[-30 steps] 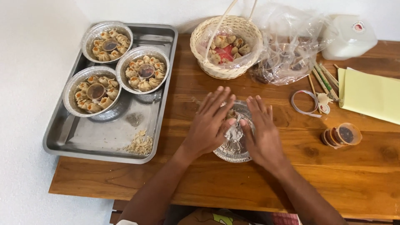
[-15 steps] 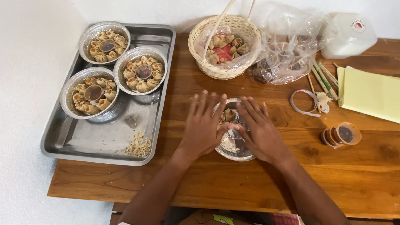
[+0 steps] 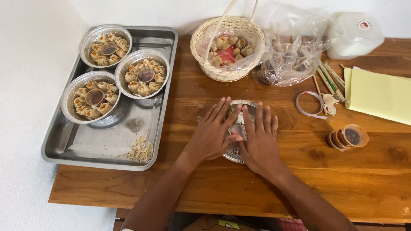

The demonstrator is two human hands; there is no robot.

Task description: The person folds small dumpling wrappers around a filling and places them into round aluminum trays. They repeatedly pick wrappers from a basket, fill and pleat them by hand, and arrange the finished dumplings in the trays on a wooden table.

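Presently: round foil tray, likely light, thin, easily dented; left hand and right hand press flat, fingers spread, gripping nothing; best held by rim.

Bright, even daylight, soft shadows, sharp focus, slight wide-angle edge distortion.

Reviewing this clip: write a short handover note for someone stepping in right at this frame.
Left hand and right hand lie flat, side by side, on a round foil container on the wooden table; its contents are hidden.
Done: three filled foil bowls with sauce cups sit in the metal tray.
Left: loose dumplings in the basket; small sauce cups to the right.
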